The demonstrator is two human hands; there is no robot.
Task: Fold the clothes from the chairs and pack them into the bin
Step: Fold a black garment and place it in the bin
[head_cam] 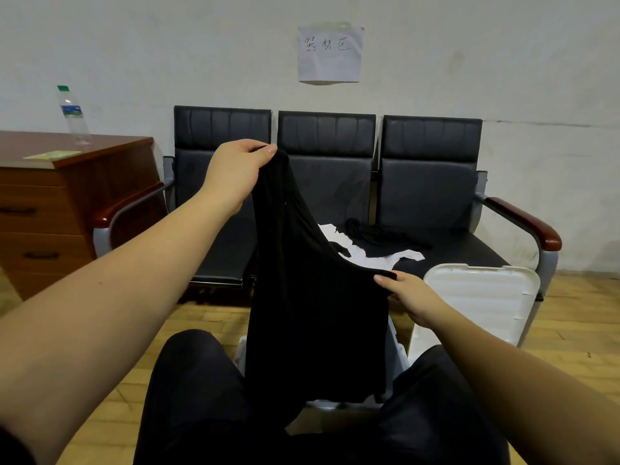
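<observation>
We hold 1 black garment [312, 317] in the air above the bin [401, 355]. The left hand [240, 172] pinches its upper corner high; the right hand [411, 297] pinches the other corner lower. The fabric hangs limp, thin and light, so grip at the corners or seams. More clothes [375, 243] lie on the chairs [432, 196], possibly 2 pieces.

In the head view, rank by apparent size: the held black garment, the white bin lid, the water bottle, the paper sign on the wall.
1. Black garment, nearest the camera, so inflated.
2. White bin lid.
3. Paper sign.
4. Water bottle.
</observation>
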